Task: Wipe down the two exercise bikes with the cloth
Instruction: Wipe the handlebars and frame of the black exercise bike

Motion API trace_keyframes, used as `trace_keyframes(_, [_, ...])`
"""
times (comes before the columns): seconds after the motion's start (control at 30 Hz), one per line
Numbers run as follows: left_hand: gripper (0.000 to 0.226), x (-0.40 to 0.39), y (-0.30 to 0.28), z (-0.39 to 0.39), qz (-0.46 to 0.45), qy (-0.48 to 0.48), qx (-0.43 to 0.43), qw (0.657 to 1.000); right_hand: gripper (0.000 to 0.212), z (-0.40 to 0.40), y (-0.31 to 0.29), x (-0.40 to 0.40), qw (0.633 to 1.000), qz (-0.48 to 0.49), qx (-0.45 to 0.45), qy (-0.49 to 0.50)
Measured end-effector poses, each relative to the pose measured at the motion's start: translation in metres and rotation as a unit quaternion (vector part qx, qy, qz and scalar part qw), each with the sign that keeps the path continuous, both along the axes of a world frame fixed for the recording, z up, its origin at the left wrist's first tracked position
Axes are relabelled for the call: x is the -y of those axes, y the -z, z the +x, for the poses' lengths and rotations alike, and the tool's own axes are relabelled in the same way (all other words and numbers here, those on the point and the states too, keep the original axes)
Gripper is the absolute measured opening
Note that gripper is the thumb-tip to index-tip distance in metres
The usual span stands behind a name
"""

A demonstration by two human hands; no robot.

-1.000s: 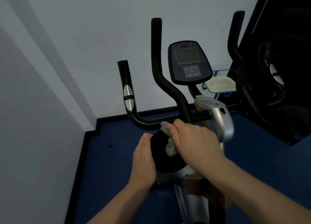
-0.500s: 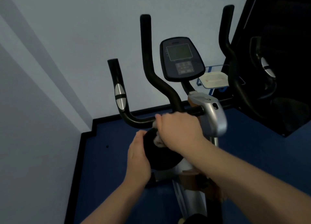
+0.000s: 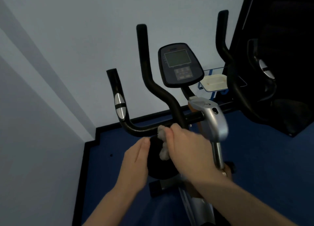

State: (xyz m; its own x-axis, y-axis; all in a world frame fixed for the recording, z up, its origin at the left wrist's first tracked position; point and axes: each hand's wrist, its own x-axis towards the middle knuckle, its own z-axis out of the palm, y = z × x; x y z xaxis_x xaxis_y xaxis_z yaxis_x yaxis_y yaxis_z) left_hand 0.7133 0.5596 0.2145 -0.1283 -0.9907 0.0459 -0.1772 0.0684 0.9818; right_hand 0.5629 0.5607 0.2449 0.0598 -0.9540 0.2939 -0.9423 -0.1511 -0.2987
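One pale, crumpled cloth (image 3: 163,145) is bunched in the right hand (image 3: 187,150), whose fingers curl around it and press it where the black handlebar (image 3: 144,130) of the exercise bike (image 3: 210,122) meets a round black part (image 3: 158,164) just below. The cloth shows in two tufts, one at the fingertips against the bar and one hanging under the palm. The left hand (image 3: 136,166) lies flat against the left edge of that round black part, fingers straight and together, holding nothing. Two bare forearms reach in from the bottom edge. One bike is plainly in view, seen from above: four black handlebar prongs rise from it, two on each side, and the two outer prongs each carry one silver grip sensor (image 3: 120,105). One dark oval console (image 3: 180,65) with one grey screen and a small block of buttons sits between the inner prongs, above a silver post cover (image 3: 211,117) and a chrome stem. Behind the console, one cream tray (image 3: 215,82) rests on a blue wire rack (image 3: 212,93). The floor (image 3: 105,174) is deep blue with a black skirting strip. Pale grey-blue walls (image 3: 68,47) meet in a corner on the left. A large black shape (image 3: 280,56) fills the right side; I cannot tell what it is.
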Motion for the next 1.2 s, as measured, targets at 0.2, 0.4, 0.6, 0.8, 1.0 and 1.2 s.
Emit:
trace_keyframes(0.2, [0.045,0.028,-0.024,-0.001,0.046,0.077,0.077,0.993,0.039,-0.016,0.015,-0.010,0.997,0.017,0.079,0.021])
trace_keyframes(0.4, [0.047,0.023,-0.017,-0.013,0.012,0.046,0.079,0.996,0.055,-0.026,0.020,-0.027,0.983,0.069,0.166,0.032])
trace_keyframes(0.6, [0.045,0.028,-0.019,-0.007,-0.030,0.052,0.165,0.984,0.053,-0.061,-0.001,-0.009,0.961,-0.068,0.245,0.111])
trace_keyframes(0.8, [0.037,0.083,-0.055,-0.014,-0.161,0.026,0.228,0.960,0.040,-0.049,-0.014,0.063,0.984,-0.070,0.157,0.048])
trace_keyframes(1.0, [0.035,0.106,-0.017,-0.004,-0.257,-0.025,0.510,0.821,0.036,-0.042,0.022,0.053,0.988,-0.111,0.083,0.070])
trace_keyframes(1.2, [0.056,0.106,-0.001,-0.009,-0.350,-0.116,0.529,0.764,0.039,-0.035,0.007,0.077,0.974,-0.043,0.220,0.027])
